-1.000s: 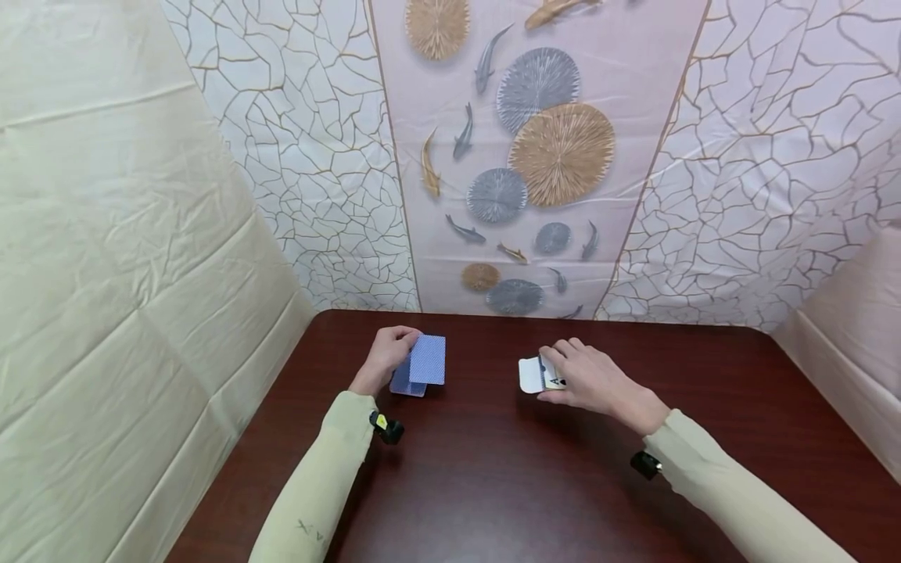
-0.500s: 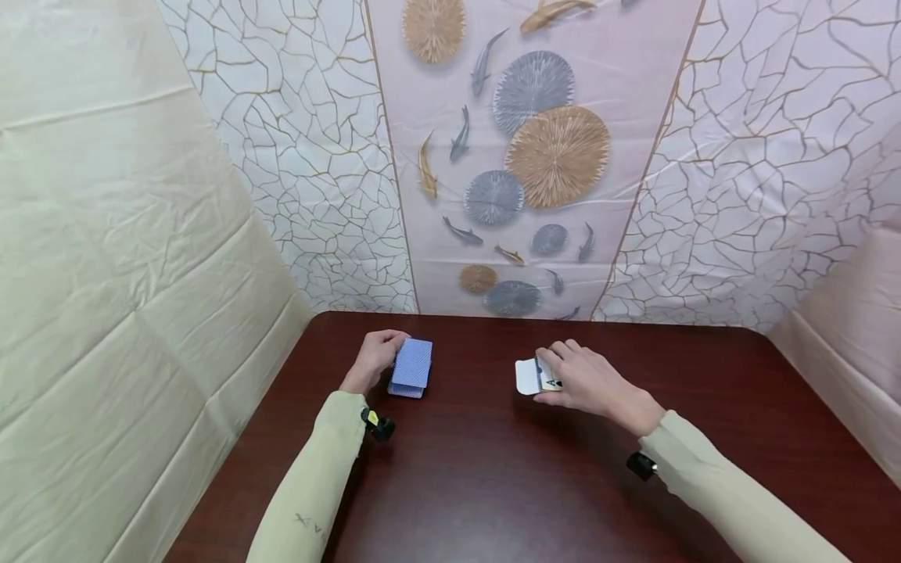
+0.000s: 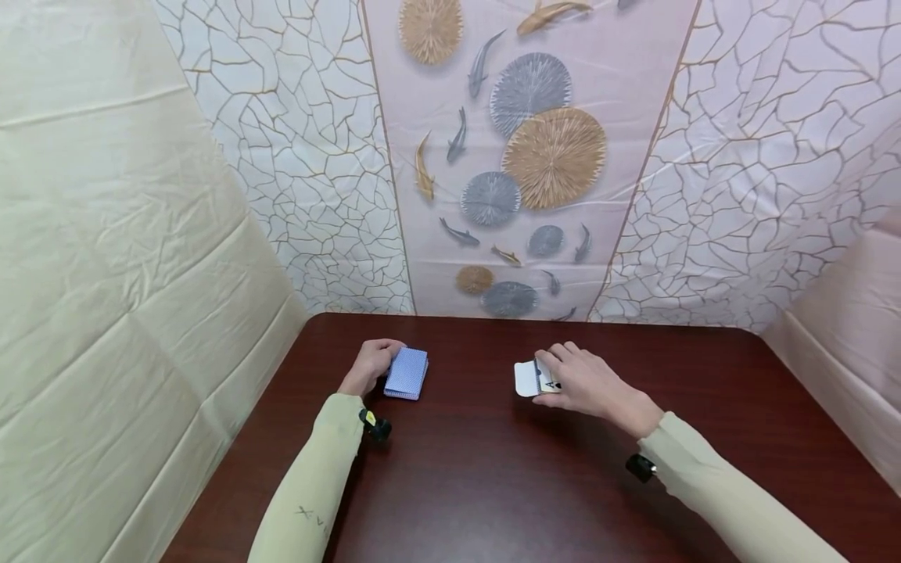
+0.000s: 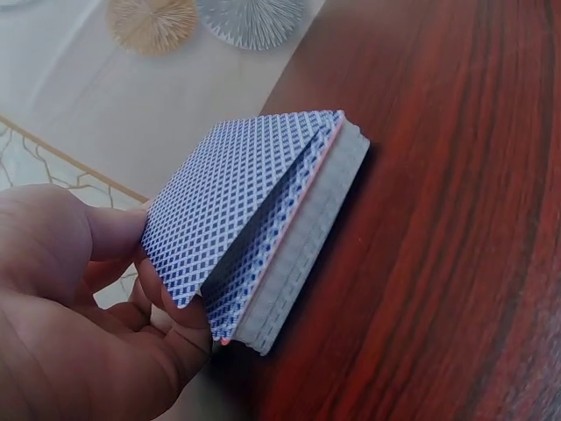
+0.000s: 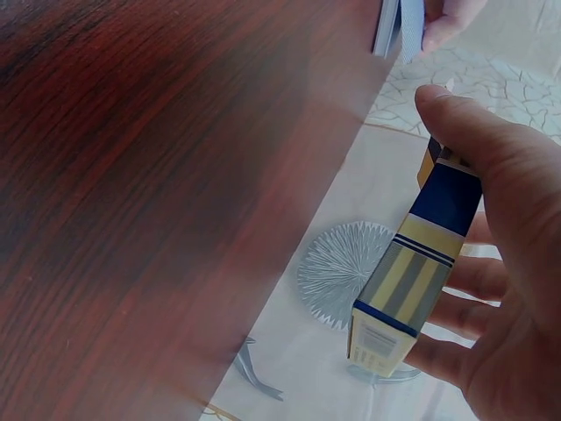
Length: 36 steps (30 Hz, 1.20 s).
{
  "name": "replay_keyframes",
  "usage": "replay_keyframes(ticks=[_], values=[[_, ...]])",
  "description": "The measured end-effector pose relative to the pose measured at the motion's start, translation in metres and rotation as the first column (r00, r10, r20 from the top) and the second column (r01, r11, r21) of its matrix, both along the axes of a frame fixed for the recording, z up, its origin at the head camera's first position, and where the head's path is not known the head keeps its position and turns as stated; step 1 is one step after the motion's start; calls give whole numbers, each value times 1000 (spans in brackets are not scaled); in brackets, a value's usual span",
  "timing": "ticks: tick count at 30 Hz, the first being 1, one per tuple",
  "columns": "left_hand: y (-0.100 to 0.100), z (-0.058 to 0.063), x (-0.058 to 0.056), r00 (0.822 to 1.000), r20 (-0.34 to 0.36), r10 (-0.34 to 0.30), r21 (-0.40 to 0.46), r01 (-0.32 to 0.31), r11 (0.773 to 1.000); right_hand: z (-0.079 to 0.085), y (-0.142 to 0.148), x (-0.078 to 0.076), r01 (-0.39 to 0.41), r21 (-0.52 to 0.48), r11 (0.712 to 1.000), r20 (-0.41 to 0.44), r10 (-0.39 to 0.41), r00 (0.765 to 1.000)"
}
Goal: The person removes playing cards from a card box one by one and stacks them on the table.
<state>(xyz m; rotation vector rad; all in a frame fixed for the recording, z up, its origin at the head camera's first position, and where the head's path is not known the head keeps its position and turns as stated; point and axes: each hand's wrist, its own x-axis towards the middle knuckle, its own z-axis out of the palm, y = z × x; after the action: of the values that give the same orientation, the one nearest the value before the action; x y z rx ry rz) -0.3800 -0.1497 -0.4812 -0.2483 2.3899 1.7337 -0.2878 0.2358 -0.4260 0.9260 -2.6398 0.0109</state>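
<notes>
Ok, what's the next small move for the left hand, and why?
Probably the left hand should ease the top card down flat: it meets the deck at one end, but a gap shows beneath the pinched end.

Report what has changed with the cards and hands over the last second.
The left hand has brought the top card leftward and down, so it now lies nearly in line with the deck, one edge tilted up between the fingers. Nothing was let go. The right hand still grips the card box, its flap open.
</notes>
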Motion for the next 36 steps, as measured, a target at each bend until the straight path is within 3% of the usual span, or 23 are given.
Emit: replay_keyframes(ticks=[17,25,36], values=[[8,-5,2,993,-119,22,-155,-40,987,0,-1,2,-23,-6,1000,-29,23,999],[8,-7,4,986,-167,-14,-322,-41,946,0,0,2,-11,3,1000,-32,11,999],[9,-10,6,973,-230,-14,-429,-88,899,2,1,5,-12,-1,1000,-39,12,999]])
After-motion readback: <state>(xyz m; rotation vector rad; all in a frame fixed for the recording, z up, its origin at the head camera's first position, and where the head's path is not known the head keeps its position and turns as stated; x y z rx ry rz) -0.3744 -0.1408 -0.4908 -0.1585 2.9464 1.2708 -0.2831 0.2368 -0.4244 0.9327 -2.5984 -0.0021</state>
